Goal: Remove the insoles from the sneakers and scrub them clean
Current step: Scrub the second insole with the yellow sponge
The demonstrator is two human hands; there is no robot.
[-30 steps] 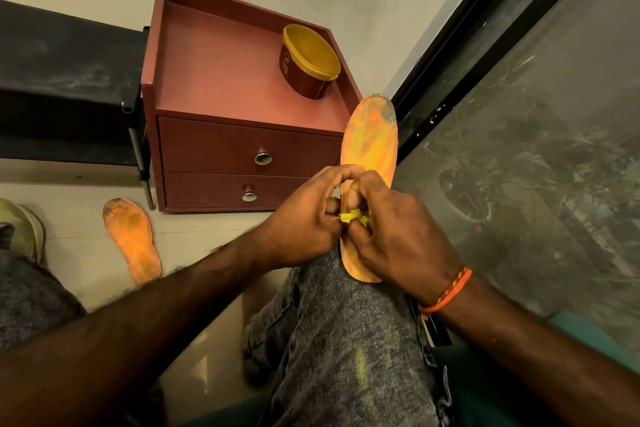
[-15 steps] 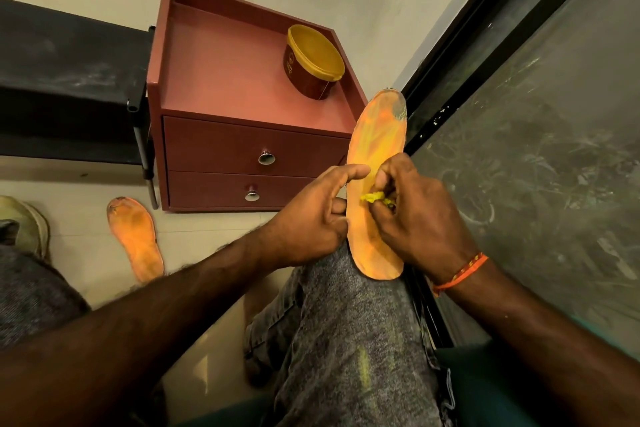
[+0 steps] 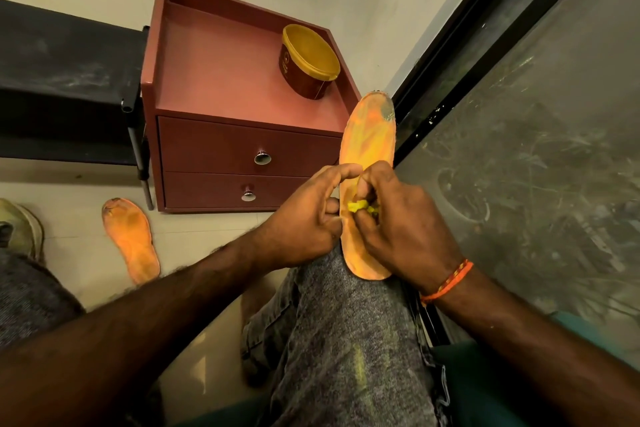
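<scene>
An orange insole (image 3: 369, 135) lies lengthwise on my right knee, its dirty grey toe end pointing away from me. My left hand (image 3: 304, 218) grips its left edge, thumb on top. My right hand (image 3: 401, 222) pinches a small yellow scrubbing wad (image 3: 360, 207) against the middle of the insole. A second orange insole (image 3: 131, 239) lies flat on the floor at the left. The toe of a pale sneaker (image 3: 24, 225) shows at the far left edge.
A reddish-brown two-drawer cabinet (image 3: 221, 156) stands ahead with a yellow-lidded tub (image 3: 308, 62) on its top. A black bench (image 3: 62, 80) is to its left. A dark glass door (image 3: 519, 149) runs along the right. My grey jeans (image 3: 346, 340) fill the foreground.
My right hand with the yellow wad slid up the insole and has come back down to the middle. My left hand keeps its hold on the edge.
</scene>
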